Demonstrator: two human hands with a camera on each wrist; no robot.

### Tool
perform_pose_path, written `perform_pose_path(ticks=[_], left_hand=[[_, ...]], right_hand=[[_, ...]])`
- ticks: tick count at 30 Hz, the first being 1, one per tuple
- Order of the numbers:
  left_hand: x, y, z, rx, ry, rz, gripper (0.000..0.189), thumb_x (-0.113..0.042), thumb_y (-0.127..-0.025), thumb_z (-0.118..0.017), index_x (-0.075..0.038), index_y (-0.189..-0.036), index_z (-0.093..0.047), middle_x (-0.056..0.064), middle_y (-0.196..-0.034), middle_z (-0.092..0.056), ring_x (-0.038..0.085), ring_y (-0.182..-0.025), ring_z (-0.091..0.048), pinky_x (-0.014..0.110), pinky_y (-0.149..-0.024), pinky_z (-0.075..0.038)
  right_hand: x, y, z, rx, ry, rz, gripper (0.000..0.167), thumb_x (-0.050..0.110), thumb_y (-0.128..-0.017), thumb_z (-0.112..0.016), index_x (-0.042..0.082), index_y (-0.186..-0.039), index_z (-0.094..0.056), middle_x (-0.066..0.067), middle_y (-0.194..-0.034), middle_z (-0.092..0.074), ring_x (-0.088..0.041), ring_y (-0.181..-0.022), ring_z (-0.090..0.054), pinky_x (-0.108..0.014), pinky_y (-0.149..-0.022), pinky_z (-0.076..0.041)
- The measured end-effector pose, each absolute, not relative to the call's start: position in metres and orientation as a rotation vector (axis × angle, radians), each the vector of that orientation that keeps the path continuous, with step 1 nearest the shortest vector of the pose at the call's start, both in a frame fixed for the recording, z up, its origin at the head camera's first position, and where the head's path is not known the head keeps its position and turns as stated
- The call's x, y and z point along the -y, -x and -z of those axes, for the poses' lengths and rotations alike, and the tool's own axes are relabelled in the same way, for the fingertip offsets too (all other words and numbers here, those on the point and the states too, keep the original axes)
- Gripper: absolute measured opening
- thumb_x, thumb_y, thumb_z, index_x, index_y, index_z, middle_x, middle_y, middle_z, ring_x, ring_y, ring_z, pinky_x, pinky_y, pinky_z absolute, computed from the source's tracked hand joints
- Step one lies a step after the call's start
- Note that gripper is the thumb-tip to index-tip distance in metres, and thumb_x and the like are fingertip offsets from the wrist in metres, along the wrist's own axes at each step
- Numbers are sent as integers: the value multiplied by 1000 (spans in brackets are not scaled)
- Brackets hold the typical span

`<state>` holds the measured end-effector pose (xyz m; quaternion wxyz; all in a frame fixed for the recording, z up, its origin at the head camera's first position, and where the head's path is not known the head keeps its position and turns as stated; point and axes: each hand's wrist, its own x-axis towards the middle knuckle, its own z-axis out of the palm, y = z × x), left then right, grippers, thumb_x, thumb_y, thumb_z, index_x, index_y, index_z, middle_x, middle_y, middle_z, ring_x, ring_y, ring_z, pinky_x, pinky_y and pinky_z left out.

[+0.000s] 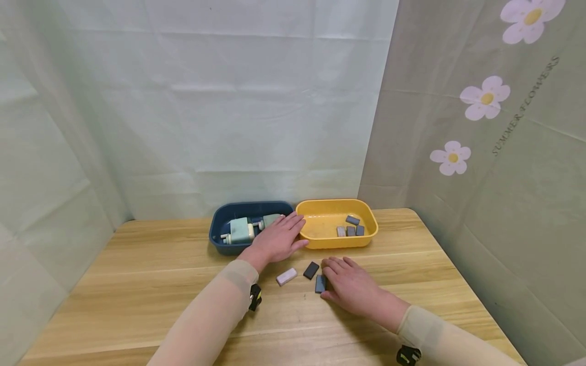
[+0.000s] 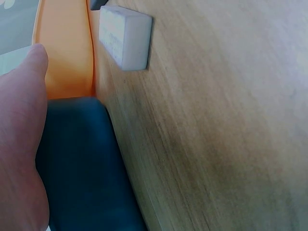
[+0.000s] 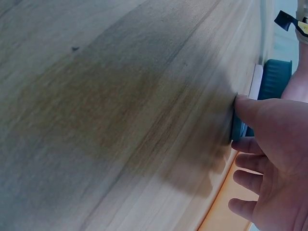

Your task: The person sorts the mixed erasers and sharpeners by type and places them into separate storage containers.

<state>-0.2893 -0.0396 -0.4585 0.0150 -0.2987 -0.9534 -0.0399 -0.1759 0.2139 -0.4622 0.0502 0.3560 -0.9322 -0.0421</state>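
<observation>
My right hand point(image 1: 350, 285) is low over the table, its thumb and index finger at opposite ends of a small blue-grey rectangular block point(image 1: 320, 284), pinching it. The right wrist view shows this block point(image 3: 237, 127) between thumb and index fingertip, the other fingers bent beside it. Beside it lie a black block point(image 1: 311, 270) and a pale pinkish-white block point(image 1: 286, 276). My left hand point(image 1: 280, 238), holding nothing, reaches with fingers extended over the meeting rims of a navy tray point(image 1: 218, 244) and a yellow tray point(image 1: 320, 243).
In the navy tray are pale green, boxy pieces point(image 1: 240, 230) with cream parts and short stems, partly covered by the left hand. Several small grey blocks point(image 1: 351, 231) lie at the yellow tray's right side. Behind the wooden table point(image 1: 151, 290) hangs a pale cloth wall point(image 1: 252, 101).
</observation>
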Motion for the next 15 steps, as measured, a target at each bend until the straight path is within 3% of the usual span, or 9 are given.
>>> perform_pose_path(ticks=[15], left_hand=[[40, 289, 458, 2964, 931, 119, 78, -63, -116, -41, -14, -176, -32, 3, -182, -26, 23, -170, -15, 46, -137, -15]], right_hand=[[-215, 175, 464, 2794, -1113, 139, 62, 50, -105, -77, 3, -144, -67, -11, -147, -65, -30, -141, -61, -57, -118, -50]])
